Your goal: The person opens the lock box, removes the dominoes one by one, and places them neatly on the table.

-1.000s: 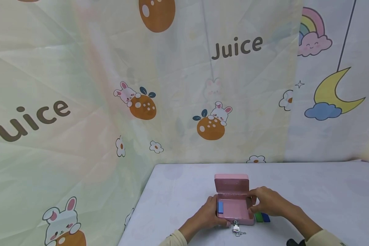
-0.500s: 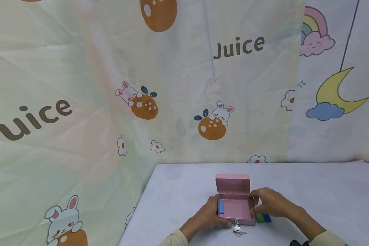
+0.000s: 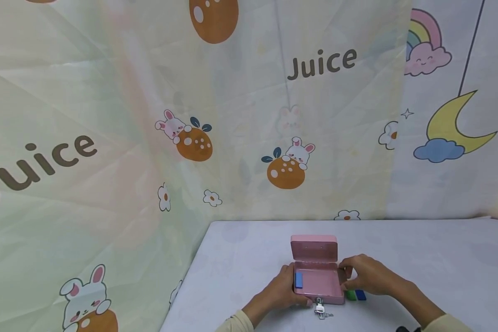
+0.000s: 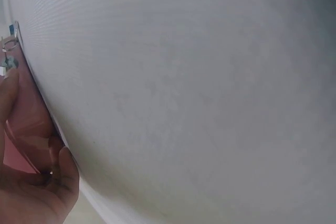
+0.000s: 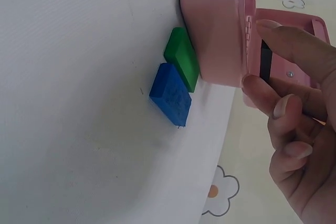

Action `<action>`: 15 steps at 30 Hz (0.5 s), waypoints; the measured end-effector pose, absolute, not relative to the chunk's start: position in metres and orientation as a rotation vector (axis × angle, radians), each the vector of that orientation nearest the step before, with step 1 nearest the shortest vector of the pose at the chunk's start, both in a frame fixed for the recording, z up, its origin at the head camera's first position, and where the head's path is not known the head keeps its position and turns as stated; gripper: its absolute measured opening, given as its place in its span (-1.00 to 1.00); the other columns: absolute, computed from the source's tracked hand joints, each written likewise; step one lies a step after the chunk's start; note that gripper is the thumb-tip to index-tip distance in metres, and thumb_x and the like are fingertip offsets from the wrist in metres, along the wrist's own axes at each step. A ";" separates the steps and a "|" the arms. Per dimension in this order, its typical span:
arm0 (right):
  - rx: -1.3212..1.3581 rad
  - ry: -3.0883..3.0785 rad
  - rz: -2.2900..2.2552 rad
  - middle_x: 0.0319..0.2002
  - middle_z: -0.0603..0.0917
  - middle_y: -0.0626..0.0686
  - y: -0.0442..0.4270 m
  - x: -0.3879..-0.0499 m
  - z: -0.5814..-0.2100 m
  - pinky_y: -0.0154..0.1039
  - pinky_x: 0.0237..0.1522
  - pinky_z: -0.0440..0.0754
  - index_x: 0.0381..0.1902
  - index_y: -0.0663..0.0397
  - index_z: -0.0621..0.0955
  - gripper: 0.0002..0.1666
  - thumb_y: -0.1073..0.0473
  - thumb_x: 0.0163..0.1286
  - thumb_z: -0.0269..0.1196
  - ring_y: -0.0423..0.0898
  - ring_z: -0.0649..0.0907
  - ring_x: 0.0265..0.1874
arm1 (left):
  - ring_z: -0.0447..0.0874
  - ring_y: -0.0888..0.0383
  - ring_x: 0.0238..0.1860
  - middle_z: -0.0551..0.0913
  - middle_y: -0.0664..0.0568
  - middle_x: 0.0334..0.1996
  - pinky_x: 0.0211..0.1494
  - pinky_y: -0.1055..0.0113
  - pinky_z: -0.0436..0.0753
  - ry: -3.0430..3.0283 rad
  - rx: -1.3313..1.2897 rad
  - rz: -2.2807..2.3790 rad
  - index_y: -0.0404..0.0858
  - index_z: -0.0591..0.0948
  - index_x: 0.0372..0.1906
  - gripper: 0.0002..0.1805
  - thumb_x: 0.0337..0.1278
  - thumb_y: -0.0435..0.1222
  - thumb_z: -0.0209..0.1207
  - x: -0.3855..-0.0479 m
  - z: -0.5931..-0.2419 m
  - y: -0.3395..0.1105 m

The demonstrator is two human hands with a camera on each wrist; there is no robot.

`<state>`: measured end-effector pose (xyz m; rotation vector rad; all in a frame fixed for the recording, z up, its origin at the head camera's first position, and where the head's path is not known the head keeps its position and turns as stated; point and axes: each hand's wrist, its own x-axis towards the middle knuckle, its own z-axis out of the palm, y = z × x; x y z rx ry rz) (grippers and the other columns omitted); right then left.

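A small pink metal box (image 3: 328, 299) stands on the table with its lid (image 3: 314, 251) raised. Inside, a light blue block (image 3: 299, 280) lies against the left wall. My left hand (image 3: 279, 289) grips the box by its left side, thumb along the front. At the right wall my right hand (image 3: 367, 275) pinches a flat black block (image 5: 266, 61) between thumb and fingers; its lower part is hidden. A metal clasp with keys (image 3: 320, 310) hangs at the box's front.
Close to the box's right side, a green block (image 5: 182, 59) and a dark blue block (image 5: 171, 96) lie side by side on the white table (image 3: 240, 258). A patterned cloth (image 3: 240, 184) hangs behind the table. Something black (image 3: 402, 329) shows near the right sleeve.
My right hand has shifted slightly to the right at the box's right wall, with the black block. The left hand keeps its grip, and the view has moved a little.
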<state>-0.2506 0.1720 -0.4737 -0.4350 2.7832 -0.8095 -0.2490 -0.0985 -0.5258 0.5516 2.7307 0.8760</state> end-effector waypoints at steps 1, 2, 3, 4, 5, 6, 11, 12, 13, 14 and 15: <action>-0.432 2.783 -0.811 -0.45 0.61 -0.15 0.173 -0.251 -0.474 -0.13 -0.19 0.59 -0.08 0.13 0.73 -0.47 0.08 -0.03 0.60 -0.13 0.53 -0.33 | 0.48 0.31 0.02 0.44 0.18 0.10 0.30 0.18 0.54 2.731 0.551 0.876 0.00 0.22 0.48 0.12 -0.24 0.12 0.56 -0.249 -0.526 -0.099; -0.433 2.782 -0.812 -0.45 0.61 -0.15 0.173 -0.250 -0.474 -0.12 -0.19 0.59 -0.08 0.14 0.72 -0.47 0.08 -0.02 0.60 -0.13 0.53 -0.33 | 0.48 0.30 0.02 0.45 0.18 0.10 0.29 0.18 0.54 2.732 0.550 0.875 -0.01 0.22 0.48 0.13 -0.25 0.12 0.56 -0.249 -0.525 -0.099; -0.424 2.780 -0.816 -0.45 0.61 -0.15 0.174 -0.250 -0.474 -0.12 -0.18 0.59 -0.08 0.13 0.72 -0.48 0.08 -0.02 0.60 -0.13 0.53 -0.34 | 0.48 0.31 0.02 0.45 0.18 0.10 0.29 0.18 0.54 2.732 0.552 0.876 -0.01 0.22 0.48 0.13 -0.25 0.12 0.56 -0.249 -0.525 -0.099; -0.418 2.778 -0.818 -0.45 0.61 -0.16 0.174 -0.250 -0.475 -0.12 -0.18 0.59 -0.09 0.12 0.73 -0.49 0.09 -0.02 0.60 -0.14 0.53 -0.34 | 0.48 0.31 0.01 0.44 0.18 0.10 0.29 0.18 0.54 2.730 0.551 0.877 -0.01 0.22 0.48 0.13 -0.25 0.11 0.56 -0.249 -0.525 -0.099; -0.419 2.776 -0.822 -0.45 0.62 -0.16 0.175 -0.250 -0.475 -0.12 -0.18 0.60 -0.09 0.12 0.73 -0.50 0.09 -0.02 0.60 -0.14 0.53 -0.34 | 0.47 0.31 0.01 0.44 0.18 0.09 0.29 0.18 0.54 2.729 0.552 0.880 -0.01 0.23 0.47 0.12 -0.25 0.11 0.57 -0.249 -0.525 -0.099; -0.422 2.772 -0.828 -0.45 0.62 -0.15 0.176 -0.250 -0.475 -0.12 -0.18 0.60 -0.10 0.11 0.73 -0.51 0.10 -0.01 0.59 -0.14 0.53 -0.35 | 0.46 0.32 0.00 0.44 0.19 0.08 0.29 0.19 0.54 2.729 0.554 0.880 -0.01 0.23 0.47 0.12 -0.25 0.11 0.57 -0.249 -0.525 -0.098; -0.424 2.760 -0.850 -0.46 0.62 -0.16 0.180 -0.248 -0.477 -0.09 -0.15 0.62 -0.12 0.09 0.73 -0.54 0.10 0.00 0.58 -0.14 0.54 -0.35 | 0.44 0.34 -0.02 0.44 0.21 0.06 0.29 0.20 0.54 2.725 0.566 0.884 0.01 0.23 0.47 0.11 -0.25 0.09 0.57 -0.250 -0.525 -0.098; -0.426 2.759 -0.850 -0.46 0.62 -0.16 0.181 -0.248 -0.477 -0.09 -0.15 0.62 -0.12 0.09 0.73 -0.54 0.09 0.00 0.59 -0.14 0.54 -0.35 | 0.44 0.34 -0.02 0.44 0.21 0.06 0.29 0.20 0.54 2.726 0.567 0.883 0.01 0.23 0.47 0.12 -0.26 0.09 0.57 -0.250 -0.525 -0.098; -0.428 2.759 -0.847 -0.45 0.62 -0.16 0.182 -0.248 -0.477 -0.09 -0.15 0.61 -0.12 0.09 0.73 -0.53 0.08 0.00 0.59 -0.14 0.54 -0.34 | 0.44 0.34 -0.01 0.44 0.21 0.06 0.29 0.20 0.53 2.725 0.566 0.883 0.01 0.23 0.47 0.12 -0.26 0.09 0.58 -0.250 -0.525 -0.098; -0.428 2.759 -0.845 -0.45 0.62 -0.16 0.183 -0.248 -0.477 -0.09 -0.15 0.61 -0.12 0.09 0.73 -0.53 0.07 0.00 0.59 -0.13 0.54 -0.33 | 0.45 0.34 -0.01 0.44 0.21 0.07 0.30 0.20 0.53 2.726 0.566 0.883 0.01 0.23 0.47 0.12 -0.26 0.09 0.58 -0.250 -0.525 -0.098; -0.431 2.760 -0.840 -0.44 0.62 -0.16 0.184 -0.248 -0.478 -0.09 -0.15 0.61 -0.11 0.09 0.72 -0.52 0.06 0.00 0.59 -0.13 0.54 -0.33 | 0.45 0.33 0.00 0.44 0.20 0.07 0.30 0.19 0.53 2.726 0.568 0.884 0.01 0.23 0.47 0.12 -0.26 0.09 0.58 -0.250 -0.525 -0.098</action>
